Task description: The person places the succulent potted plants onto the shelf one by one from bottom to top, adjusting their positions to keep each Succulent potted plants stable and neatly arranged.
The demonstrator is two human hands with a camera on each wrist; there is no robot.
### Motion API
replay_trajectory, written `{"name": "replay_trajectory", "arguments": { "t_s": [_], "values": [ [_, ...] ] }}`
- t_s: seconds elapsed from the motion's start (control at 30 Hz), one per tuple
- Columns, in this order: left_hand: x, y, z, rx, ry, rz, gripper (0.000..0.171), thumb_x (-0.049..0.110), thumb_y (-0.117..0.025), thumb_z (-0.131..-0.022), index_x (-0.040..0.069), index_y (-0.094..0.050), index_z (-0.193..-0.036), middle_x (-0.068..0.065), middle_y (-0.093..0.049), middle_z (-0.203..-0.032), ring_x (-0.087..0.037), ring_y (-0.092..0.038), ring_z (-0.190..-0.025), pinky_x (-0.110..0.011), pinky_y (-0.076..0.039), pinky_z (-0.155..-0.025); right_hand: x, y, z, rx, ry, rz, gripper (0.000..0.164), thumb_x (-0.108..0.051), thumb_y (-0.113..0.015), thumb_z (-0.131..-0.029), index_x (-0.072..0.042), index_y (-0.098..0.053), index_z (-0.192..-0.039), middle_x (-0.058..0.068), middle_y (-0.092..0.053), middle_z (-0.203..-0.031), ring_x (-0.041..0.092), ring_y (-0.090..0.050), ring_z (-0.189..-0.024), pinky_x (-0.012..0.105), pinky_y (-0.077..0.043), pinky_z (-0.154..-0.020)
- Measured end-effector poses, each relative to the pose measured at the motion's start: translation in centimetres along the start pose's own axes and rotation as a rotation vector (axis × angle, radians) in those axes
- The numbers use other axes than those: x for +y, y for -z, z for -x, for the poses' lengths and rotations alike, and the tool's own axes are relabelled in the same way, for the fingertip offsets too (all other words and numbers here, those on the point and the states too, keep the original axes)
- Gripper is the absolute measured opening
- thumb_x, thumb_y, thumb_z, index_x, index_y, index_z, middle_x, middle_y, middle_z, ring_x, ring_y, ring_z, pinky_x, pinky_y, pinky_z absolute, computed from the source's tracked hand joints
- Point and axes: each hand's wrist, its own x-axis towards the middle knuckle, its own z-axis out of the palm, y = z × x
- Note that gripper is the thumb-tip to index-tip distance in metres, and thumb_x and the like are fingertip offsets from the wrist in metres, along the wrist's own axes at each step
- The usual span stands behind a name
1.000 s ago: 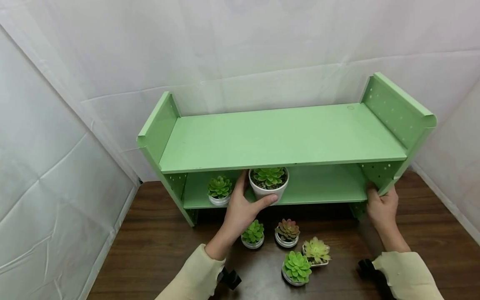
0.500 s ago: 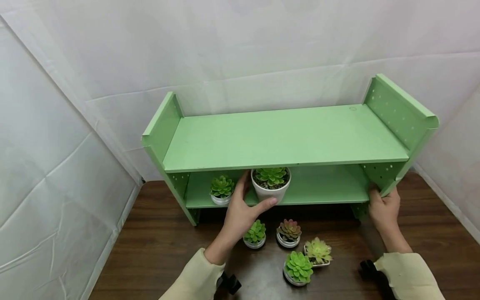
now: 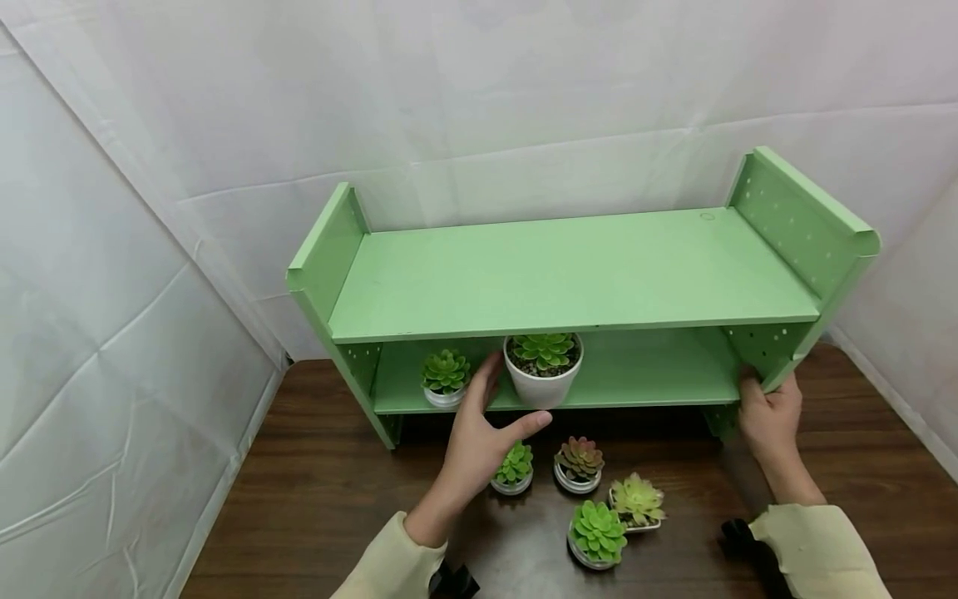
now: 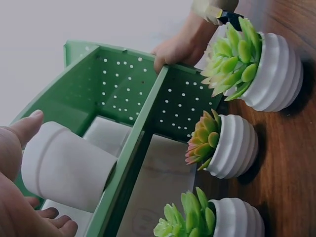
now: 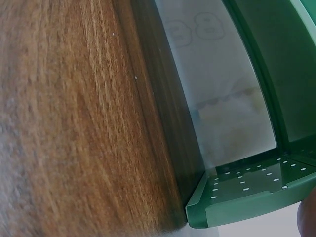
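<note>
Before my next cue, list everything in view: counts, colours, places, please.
Table: 1, brown, foreground
Sheeting: count unclear, white, background
Shelf unit: 1, green, on table
Large succulent: 1, green in white pot, lower shelf
Small succulent: 1, green in white pot, lower shelf left
Table succulents: 4, two green, one reddish, one yellow-green, white pots, on table
Wrist devices: 2, black, wrists
Sleeves: 2, cream, forearms
Left hand: 1, beside large succulent
Right hand: 1, gripping shelf unit

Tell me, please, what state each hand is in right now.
Left hand: open, beside the large white succulent pot.
Right hand: closed, holding the green shelf's right side panel.
</note>
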Motion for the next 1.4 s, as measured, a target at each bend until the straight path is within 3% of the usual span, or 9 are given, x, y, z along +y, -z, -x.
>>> {"name": "replay_trajectory", "arguments": {
  "t_s": [0.3, 0.5, 0.73, 0.97, 1.1, 1.23, 1.33, 1.4],
  "values": [
    [-0.2, 0.2, 0.9, -0.006, -0.02, 0.053, 0.086, 0.025, -0.082, -0.084, 0.019, -0.032, -0.154, 0.004, -0.034, -0.154, -0.014, -0.031, -0.139, -0.035, -0.028, -0.111, -2.0, -0.2, 0.4, -0.006, -0.002, 0.001, 0.03, -0.005, -0.049, -0.099, 0.013, -0.056, -0.122, -0.013, -0.059, -0.091, 0.002, -0.055, -0.081, 0.017, -0.04, -0.074],
    [-0.1, 0.2, 1.6, -0.03, 0.021, 0.031, 0.086, 0.031, -0.081, -0.084, 0.021, -0.031, -0.154, 0.005, -0.033, -0.154, -0.013, -0.031, -0.14, -0.037, -0.028, -0.112, -3.4, -0.2, 0.6, -0.037, 0.041, 0.007, 0.031, -0.005, -0.046, -0.1, 0.012, -0.055, -0.124, -0.008, -0.06, -0.091, 0.003, -0.056, -0.08, 0.017, -0.04, -0.072],
    [0.0, 0.5, 2.3, -0.024, 0.022, 0.006, 0.083, 0.03, -0.082, -0.083, 0.024, -0.036, -0.152, 0.003, -0.038, -0.152, -0.014, -0.035, -0.137, -0.04, -0.029, -0.111, -1.1, 0.0, 0.0, -0.03, 0.015, 0.03, 0.031, -0.006, -0.046, -0.1, 0.009, -0.056, -0.126, -0.011, -0.059, -0.09, 0.003, -0.055, -0.077, 0.018, -0.039, -0.07],
    [0.3, 0.9, 3.0, -0.035, 0.044, 0.003, 0.082, 0.011, -0.083, -0.081, 0.009, -0.039, -0.15, -0.006, -0.042, -0.149, -0.021, -0.038, -0.136, -0.04, -0.029, -0.111, 0.1, 0.2, 0.1, -0.025, -0.008, 0.02, 0.033, -0.006, -0.045, -0.1, 0.005, -0.057, -0.129, -0.01, -0.06, -0.092, 0.004, -0.055, -0.079, 0.017, -0.037, -0.07],
    [-0.1, 1.7, 3.5, -0.07, 0.048, -0.002, 0.075, 0.013, -0.082, -0.083, 0.01, -0.044, -0.147, -0.001, -0.047, -0.145, -0.018, -0.041, -0.133, -0.04, -0.031, -0.11, 0.3, 0.2, 0.2, -0.022, -0.03, 0.036, 0.033, -0.009, -0.046, -0.1, 0.004, -0.057, -0.129, -0.012, -0.06, -0.092, 0.003, -0.055, -0.08, 0.018, -0.038, -0.071],
    [0.9, 2.4, 4.0, -0.101, 0.042, -0.01, 0.069, 0.008, -0.08, -0.084, 0.005, -0.046, -0.145, -0.006, -0.051, -0.142, -0.022, -0.044, -0.132, -0.043, -0.034, -0.108, 0.2, 0.1, 0.2, -0.014, -0.021, 0.02, 0.032, -0.008, -0.047, -0.1, 0.004, -0.057, -0.128, -0.012, -0.06, -0.094, 0.003, -0.056, -0.082, 0.017, -0.039, -0.072],
    [0.6, 2.7, 4.1, -0.107, 0.04, -0.01, 0.07, 0.001, -0.079, -0.082, 0.001, -0.046, -0.143, -0.01, -0.051, -0.142, -0.026, -0.044, -0.131, -0.046, -0.033, -0.108, 0.3, 0.1, 0.1, -0.012, 0.0, 0.009, 0.032, -0.007, -0.047, -0.1, 0.006, -0.057, -0.127, -0.011, -0.061, -0.095, 0.003, -0.056, -0.083, 0.017, -0.039, -0.073],
    [-0.7, 2.8, 4.1, -0.105, 0.028, -0.006, 0.07, 0.001, -0.08, -0.081, 0.004, -0.048, -0.143, -0.007, -0.051, -0.142, -0.025, -0.045, -0.131, -0.045, -0.034, -0.108, 0.3, 0.1, 0.0, -0.005, 0.009, 0.012, 0.032, -0.007, -0.047, -0.1, 0.007, -0.057, -0.126, -0.011, -0.06, -0.095, 0.003, -0.055, -0.083, 0.017, -0.039, -0.074]
  ]
}}
